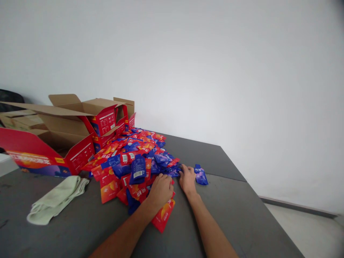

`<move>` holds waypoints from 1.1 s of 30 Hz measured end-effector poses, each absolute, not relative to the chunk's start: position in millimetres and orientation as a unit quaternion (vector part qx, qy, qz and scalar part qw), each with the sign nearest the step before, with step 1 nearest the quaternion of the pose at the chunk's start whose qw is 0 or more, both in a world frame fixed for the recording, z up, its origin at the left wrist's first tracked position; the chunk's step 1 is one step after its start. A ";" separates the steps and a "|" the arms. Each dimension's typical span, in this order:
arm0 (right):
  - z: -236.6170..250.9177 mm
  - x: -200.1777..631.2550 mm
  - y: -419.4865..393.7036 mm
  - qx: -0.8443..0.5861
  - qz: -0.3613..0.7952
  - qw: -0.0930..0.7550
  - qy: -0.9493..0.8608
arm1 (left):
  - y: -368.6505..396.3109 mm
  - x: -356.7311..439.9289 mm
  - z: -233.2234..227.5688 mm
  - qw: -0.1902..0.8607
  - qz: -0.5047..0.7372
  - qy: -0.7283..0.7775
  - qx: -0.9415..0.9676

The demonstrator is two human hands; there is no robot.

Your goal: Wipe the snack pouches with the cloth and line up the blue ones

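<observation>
Sachets (137, 157) in red and blue sit heaped on the desk (228, 215) right ahead of both hands, left hand (160, 190) curled loosely on the near edge, right hand (187, 178) flat with fingers spread beside a stray blue pouch (201, 176), probably raking them closer.

sachets (137, 168): barcode labels, print illegible | boxes (80, 152): white text, unreadable

You face a plain white wall (215, 64), evenly lit. Below it runs a dark grey counter (231, 211), a seam crossing its right part. To your right, a pale floor (314, 229) meets the wall at a dark baseboard (295, 206).
</observation>
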State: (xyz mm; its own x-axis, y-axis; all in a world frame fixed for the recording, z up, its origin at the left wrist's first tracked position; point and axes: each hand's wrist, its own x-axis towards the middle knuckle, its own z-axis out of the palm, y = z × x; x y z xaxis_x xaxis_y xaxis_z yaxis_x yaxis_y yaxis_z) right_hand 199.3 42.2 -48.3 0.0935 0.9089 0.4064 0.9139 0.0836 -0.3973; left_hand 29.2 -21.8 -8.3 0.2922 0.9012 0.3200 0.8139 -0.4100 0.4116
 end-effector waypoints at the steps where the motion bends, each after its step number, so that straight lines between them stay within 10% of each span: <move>1: -45.6 200.9 38.4 -0.670 -0.016 0.307 -0.676 | -21.8 29.0 -7.9 0.088 0.263 0.537 0.797; 13: 2.9 215.5 -32.5 -0.578 0.128 0.491 -0.639 | -21.9 35.4 2.2 0.290 0.556 0.489 0.606; 20: -2.3 225.2 -42.3 -0.538 0.207 0.528 -0.624 | -16.1 32.7 1.3 0.544 0.521 0.380 0.538; 33: 11.2 213.3 -50.4 -0.511 0.376 0.607 -0.479 | -23.7 44.5 -0.9 0.590 0.541 0.347 0.488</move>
State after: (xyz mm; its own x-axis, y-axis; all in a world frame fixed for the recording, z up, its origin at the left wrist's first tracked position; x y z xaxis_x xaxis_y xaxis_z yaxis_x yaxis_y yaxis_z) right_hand 213.3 -50.4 11.2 0.2582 0.9456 0.1977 0.0340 0.1956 -0.9801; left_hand 44.5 -23.7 -0.9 0.1735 0.9776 0.1192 -0.3008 -0.0627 0.9516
